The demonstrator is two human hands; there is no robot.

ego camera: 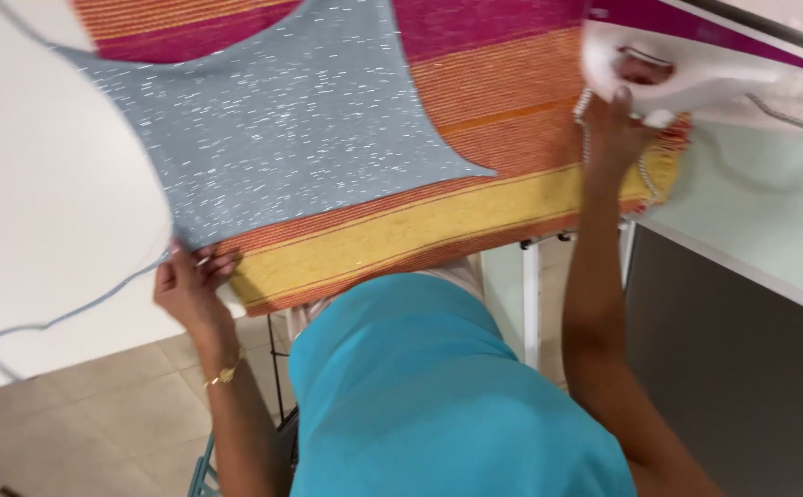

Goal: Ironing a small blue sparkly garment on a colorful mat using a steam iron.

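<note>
A grey-blue garment with white flecks (300,120) lies spread over an ironing board covered in orange, pink and yellow striped cloth (475,198). My left hand (188,281) pinches the garment's lower left corner at the board's near edge; a thin gold bracelet circles that wrist. My right hand (618,129) reaches to the board's right end and grips the handle of a white and magenta iron (687,64), which rests at the upper right. A blurred white sheet covers the left of the view.
A thin blue cord (61,317) loops down at the left. My turquoise clothing (429,396) fills the lower middle. White board legs (532,304) stand over beige floor tiles (98,414). A dark panel with a white edge (742,340) stands at the right.
</note>
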